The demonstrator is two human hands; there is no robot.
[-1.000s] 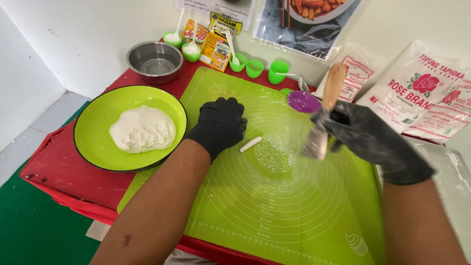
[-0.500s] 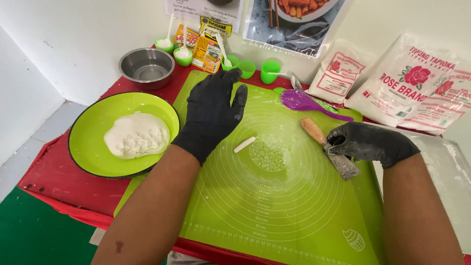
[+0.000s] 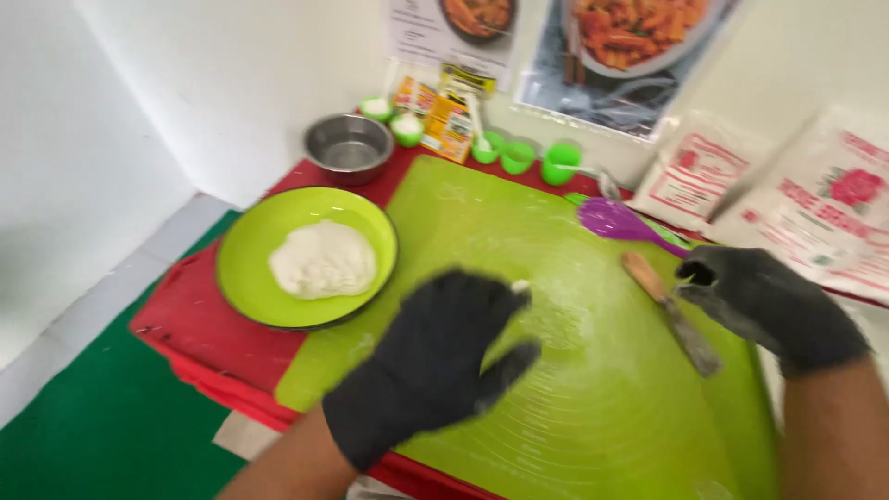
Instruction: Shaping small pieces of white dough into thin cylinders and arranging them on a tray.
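Left hand [image 3: 435,366]: you have dropped it over the small dough strip [image 3: 521,287] mid-mat, fingers loosely curled, only the strip's tip showing | Right hand [image 3: 764,306]: released, now resting beside the wooden-handled scraper [image 3: 671,313] laid on the green mat [image 3: 593,407] | Dough lump in green plate [image 3: 250,278]: untouched, far left

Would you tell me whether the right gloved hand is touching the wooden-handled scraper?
Touching: in the head view, the right hand rests its fingertips on the wooden-handled scraper.

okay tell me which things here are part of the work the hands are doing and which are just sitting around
In use: left hand, small dough piece, green mat, right hand, scraper, dough in green plate.
Lying about: metal bowl, purple spoon, flour bags, green cups.
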